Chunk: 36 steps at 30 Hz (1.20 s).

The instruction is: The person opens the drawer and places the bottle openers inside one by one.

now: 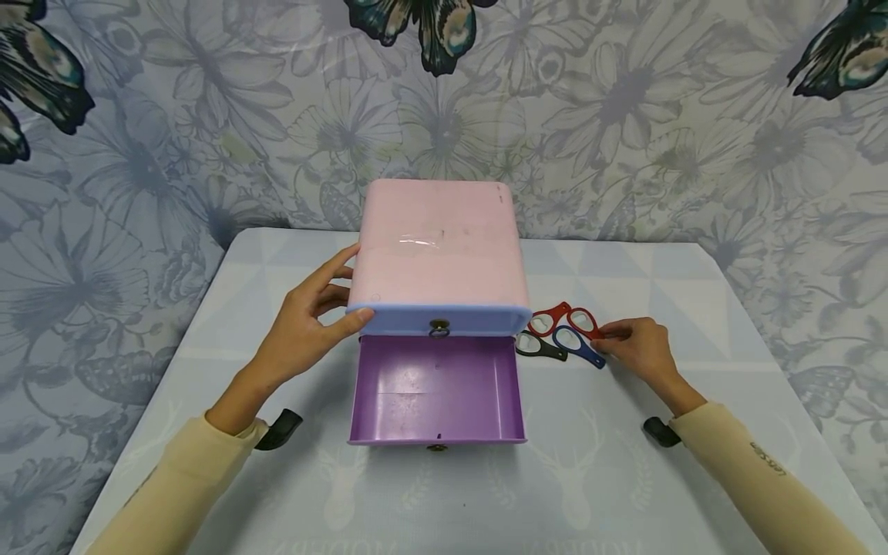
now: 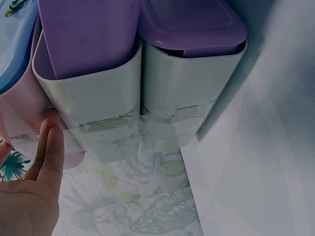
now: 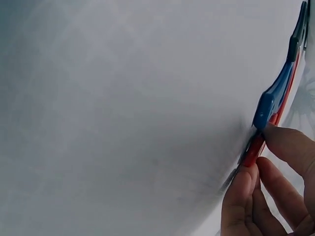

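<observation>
A small drawer unit with a pink top point(image 1: 440, 254) stands on the table, its blue drawer front point(image 1: 395, 321) pushed in. Below that, a purple drawer point(image 1: 438, 389) is pulled out, nothing lying in it. My left hand point(image 1: 294, 327) rests against the unit's left side, fingers fairly straight and thumb on the blue front's corner. Right of the unit lie scissors with red point(image 1: 593, 332), blue point(image 1: 591, 357) and black point(image 1: 553, 353) handles; their blades are hidden. My right hand point(image 1: 641, 351) pinches the red scissors' handle point(image 3: 254, 150) between thumb and fingertips.
A second purple drawer front point(image 2: 194, 27) sits in the lowest casing point(image 2: 189, 78). The unit stands near the back edge of the pale patterned table point(image 1: 590, 478). Behind it hangs a flowered wall covering point(image 1: 624, 139).
</observation>
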Each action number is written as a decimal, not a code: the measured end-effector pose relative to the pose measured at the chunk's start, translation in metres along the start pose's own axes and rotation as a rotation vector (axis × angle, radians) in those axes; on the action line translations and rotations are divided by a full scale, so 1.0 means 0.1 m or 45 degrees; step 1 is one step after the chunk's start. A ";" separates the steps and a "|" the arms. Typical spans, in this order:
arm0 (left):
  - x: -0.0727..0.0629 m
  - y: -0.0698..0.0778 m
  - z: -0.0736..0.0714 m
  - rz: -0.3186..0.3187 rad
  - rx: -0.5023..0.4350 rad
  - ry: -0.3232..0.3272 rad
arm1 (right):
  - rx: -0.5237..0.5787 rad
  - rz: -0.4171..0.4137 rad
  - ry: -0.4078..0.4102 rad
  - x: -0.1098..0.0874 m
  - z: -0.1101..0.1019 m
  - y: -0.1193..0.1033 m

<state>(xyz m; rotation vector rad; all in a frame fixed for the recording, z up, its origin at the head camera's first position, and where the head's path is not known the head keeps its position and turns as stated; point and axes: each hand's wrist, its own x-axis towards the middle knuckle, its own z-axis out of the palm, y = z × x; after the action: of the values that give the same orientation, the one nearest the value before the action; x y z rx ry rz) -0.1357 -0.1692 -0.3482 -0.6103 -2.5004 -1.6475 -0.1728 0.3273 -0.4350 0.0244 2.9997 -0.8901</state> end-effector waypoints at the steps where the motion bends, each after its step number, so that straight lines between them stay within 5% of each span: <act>1: 0.00 0.00 0.00 0.000 0.000 0.000 | 0.004 0.002 -0.003 0.00 0.00 0.00; 18: -0.01 0.01 0.00 0.009 0.008 -0.003 | 0.107 -0.119 0.115 -0.10 -0.11 -0.05; 36: -0.01 -0.01 0.00 0.027 0.007 0.003 | 0.190 -0.244 0.004 -0.40 -0.29 -0.59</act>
<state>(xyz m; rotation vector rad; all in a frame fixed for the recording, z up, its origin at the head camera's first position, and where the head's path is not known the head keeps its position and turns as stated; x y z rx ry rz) -0.1352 -0.1692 -0.3492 -0.6322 -2.4869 -1.6329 -0.1338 0.2937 -0.3778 -0.2644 2.9689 -1.1293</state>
